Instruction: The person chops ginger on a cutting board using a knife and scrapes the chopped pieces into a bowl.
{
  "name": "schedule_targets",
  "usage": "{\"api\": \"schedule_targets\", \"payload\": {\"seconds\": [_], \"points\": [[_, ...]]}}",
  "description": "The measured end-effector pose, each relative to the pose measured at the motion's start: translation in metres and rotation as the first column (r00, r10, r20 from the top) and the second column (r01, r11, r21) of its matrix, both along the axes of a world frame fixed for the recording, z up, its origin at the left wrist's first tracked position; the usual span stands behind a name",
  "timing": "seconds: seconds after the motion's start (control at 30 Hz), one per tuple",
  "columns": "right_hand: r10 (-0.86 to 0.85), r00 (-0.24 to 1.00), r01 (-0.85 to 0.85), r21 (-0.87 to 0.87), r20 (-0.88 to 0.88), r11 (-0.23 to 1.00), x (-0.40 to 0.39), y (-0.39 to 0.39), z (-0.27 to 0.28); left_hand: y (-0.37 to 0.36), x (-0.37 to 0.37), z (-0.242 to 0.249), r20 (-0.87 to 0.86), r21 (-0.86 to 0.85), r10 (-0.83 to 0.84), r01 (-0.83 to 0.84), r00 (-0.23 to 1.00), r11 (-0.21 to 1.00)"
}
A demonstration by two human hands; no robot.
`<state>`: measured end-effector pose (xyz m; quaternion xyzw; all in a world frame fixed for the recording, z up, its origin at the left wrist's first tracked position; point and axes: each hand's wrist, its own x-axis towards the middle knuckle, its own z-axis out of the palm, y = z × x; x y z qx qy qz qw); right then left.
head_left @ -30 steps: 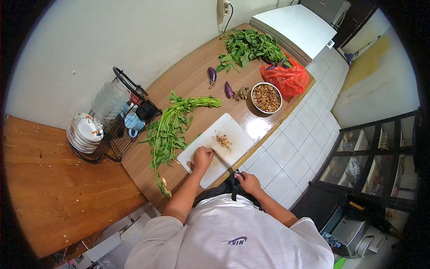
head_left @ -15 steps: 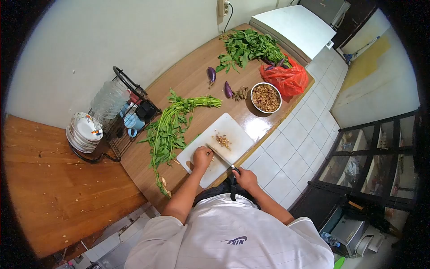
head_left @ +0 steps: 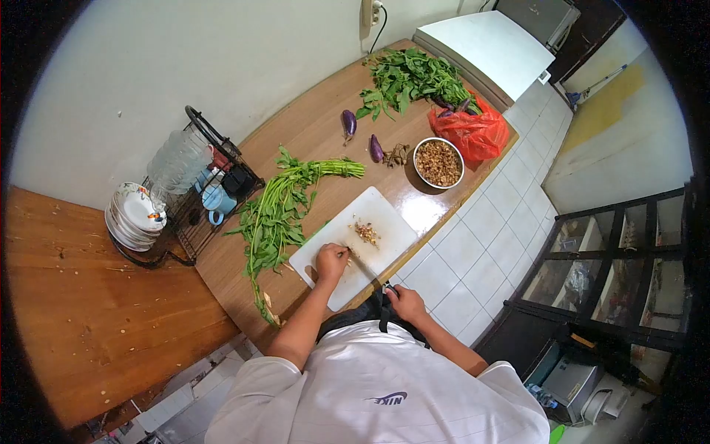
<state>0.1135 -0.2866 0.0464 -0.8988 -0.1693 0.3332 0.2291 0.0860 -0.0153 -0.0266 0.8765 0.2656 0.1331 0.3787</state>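
Note:
My right hand [head_left: 406,304] grips the dark handle of a knife [head_left: 368,268], whose blade lies slantwise over the white cutting board [head_left: 396,213]. Closed at the board's left part, my left hand [head_left: 330,262] has its fingertips close to the blade's tip. Whatever small piece is in those fingers is mostly hidden. A small heap of chopped brown bits [head_left: 365,233] lies on the board beyond the blade. Long-stemmed leafy greens [head_left: 277,211] lie to the left of the board.
A bowl of brown chopped pieces [head_left: 438,163] stands near the table's right edge. Behind it are a red plastic bag [head_left: 473,135], more leafy greens [head_left: 414,78] and two loose eggplants [head_left: 376,149] [head_left: 349,123]. At left stands a dish rack [head_left: 225,166] with cups and plates [head_left: 135,209].
My right hand and the knife have shifted slightly down toward my body. My left hand has moved a little to the left, opening a small distance from the blade.

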Motion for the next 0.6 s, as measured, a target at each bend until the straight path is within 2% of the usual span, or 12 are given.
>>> {"api": "schedule_targets", "payload": {"seconds": [0.17,0.23,0.43,0.6], "points": [[-0.003,0.999,0.003,0.002,-0.039,1.000,0.002,0.013,-0.009,0.000,0.000,0.004,-0.016,0.005,0.000,0.000,1.000,1.000],[0.010,0.998,-0.010,0.000,0.060,1.000,0.006,0.024,-0.008,0.000,0.000,0.002,-0.030,0.013,-0.022,0.022,0.999,1.000],[0.063,0.996,-0.060,-0.054,0.069,0.997,0.007,0.009,0.003,0.005,0.003,0.005,-0.058,0.035,-0.011,0.013,0.998,0.999],[0.022,0.997,-0.018,-0.042,0.079,0.999,0.018,0.010,0.003,-0.001,0.001,0.011,-0.019,0.008,-0.024,0.024,1.000,1.000]]}}
